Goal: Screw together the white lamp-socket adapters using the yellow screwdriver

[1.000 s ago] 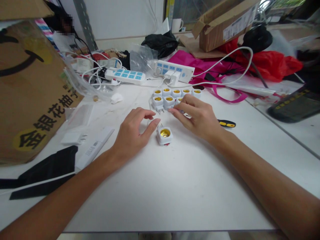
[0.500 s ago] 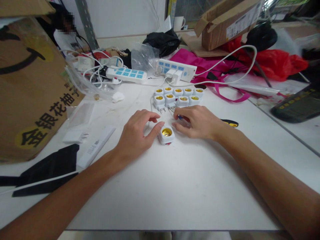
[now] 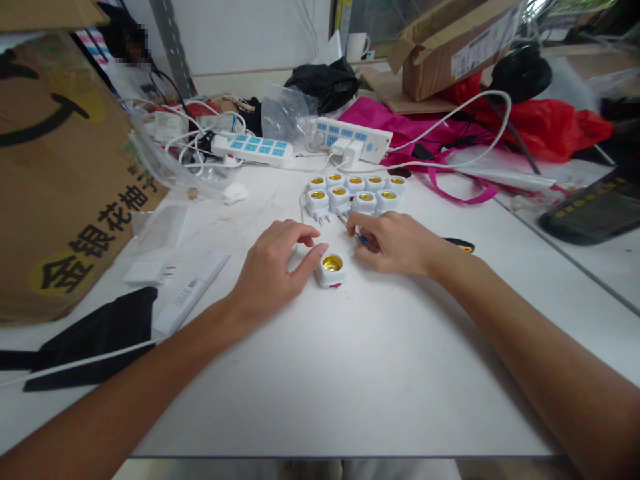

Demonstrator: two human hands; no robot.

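A white lamp holder (image 3: 331,272) with a gold-coloured threaded socket stands upright on the table, a bit of red at its lower front edge. My left hand (image 3: 274,263) rests just left of it, thumb and fingers apart in a curve and holding nothing; the thumb tip is at the holder's upper left edge. To the right, my right hand (image 3: 395,243) is closed, fingers curled around a small slim dark-and-blue object (image 3: 367,242) whose kind I cannot make out. Beyond the hands, several similar lamp holders (image 3: 366,202) stand in two rows, some with plug pins showing.
A black-and-yellow handle (image 3: 460,245) lies behind my right forearm. Two power strips (image 3: 250,148) with cables lie farther back. A large cardboard box (image 3: 65,200) stands at left, near a white narrow box (image 3: 193,292). Bags and another cardboard box (image 3: 460,50) fill the back right.
My right thumb has drawn in and its fingers have curled more around the slim object, moving slightly away from the lamp holder. My left hand and the lamp holder stay in place.
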